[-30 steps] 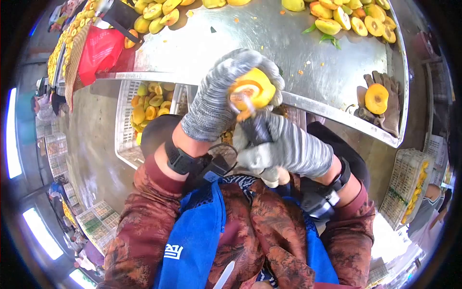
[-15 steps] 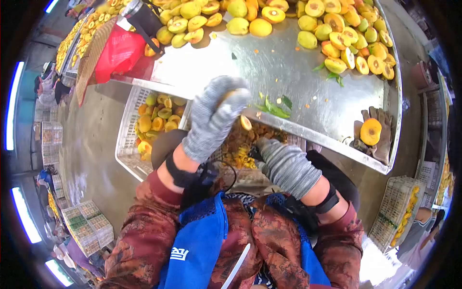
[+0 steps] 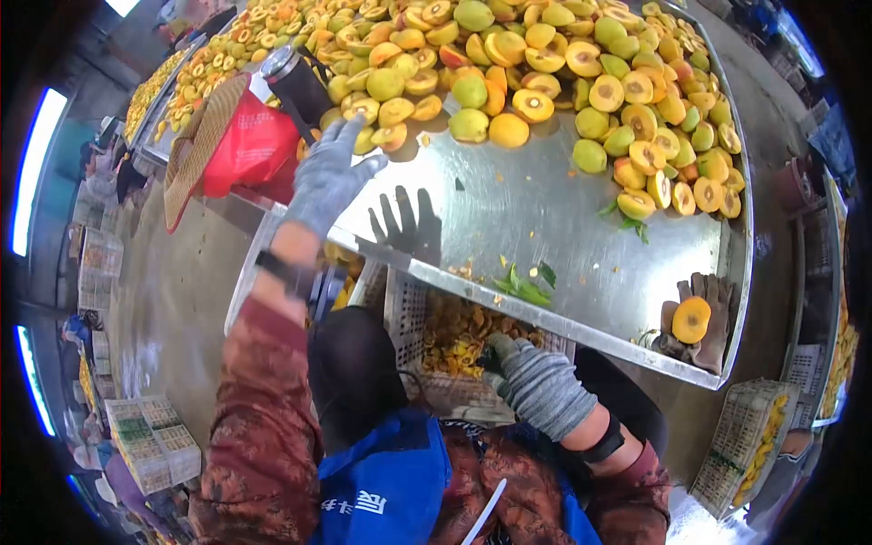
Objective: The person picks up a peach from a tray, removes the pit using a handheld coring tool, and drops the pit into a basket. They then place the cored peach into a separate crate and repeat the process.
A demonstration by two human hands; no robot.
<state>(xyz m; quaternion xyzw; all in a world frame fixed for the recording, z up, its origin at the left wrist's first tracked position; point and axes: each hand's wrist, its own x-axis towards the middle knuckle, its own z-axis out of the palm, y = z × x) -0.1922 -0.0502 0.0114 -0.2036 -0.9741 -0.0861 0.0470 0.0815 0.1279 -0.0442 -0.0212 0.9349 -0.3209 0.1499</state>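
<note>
1. Two gloved hands are shown. The left hand [image 3: 329,177] is spread wide, holding nothing, and is raised over the tabletop [image 3: 536,227] edge towards the pile of peaches [image 3: 509,64].
2. The right hand [image 3: 531,377] is lowered over the crate of scraps [image 3: 459,331]; whether anything is gripped cannot be told.
3. The step is judged to be fetching fresh fruit; a nearby peach [image 3: 392,136] would be closed upon.
4. A red bag [image 3: 245,150] lies beside the left hand.

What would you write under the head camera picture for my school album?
Left grey knitted glove reaches, fingers spread, toward halved yellow fruit piled on the steel table; right grey glove rests by the white crate.
</note>
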